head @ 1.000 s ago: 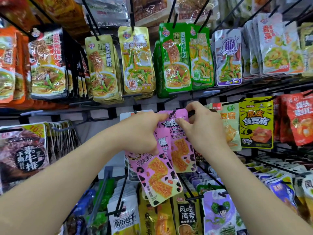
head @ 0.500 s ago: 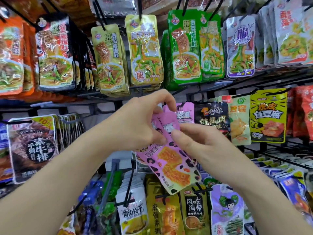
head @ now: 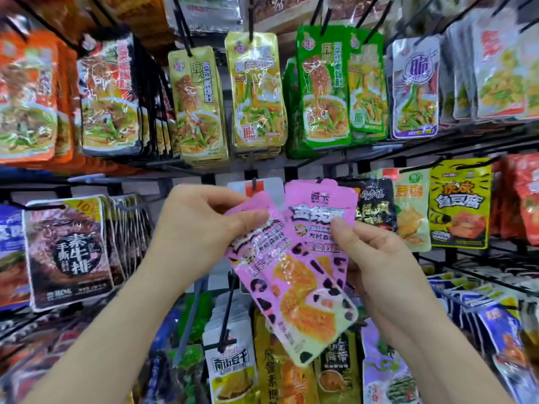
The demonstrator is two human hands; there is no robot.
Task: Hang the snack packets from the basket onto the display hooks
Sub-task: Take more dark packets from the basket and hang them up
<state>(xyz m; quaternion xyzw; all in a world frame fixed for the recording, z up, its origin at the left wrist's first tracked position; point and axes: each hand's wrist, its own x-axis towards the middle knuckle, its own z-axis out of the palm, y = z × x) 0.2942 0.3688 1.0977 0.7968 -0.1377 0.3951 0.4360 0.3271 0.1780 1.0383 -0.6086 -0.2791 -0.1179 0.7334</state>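
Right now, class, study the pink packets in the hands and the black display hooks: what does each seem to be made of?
The pink packets look like thin glossy plastic film; wavy glare and creases show where they flex. The display hooks are slim, straight black rods, likely coated metal wire with a dull finish, though the coating can't be confirmed.

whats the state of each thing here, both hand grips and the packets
left-hand grip, curled round pink packets
right-hand grip, pinching pink packets
pink packets, held tilted and fanned
green packets, hanging on hooks
yellow and black packet, hanging on hook
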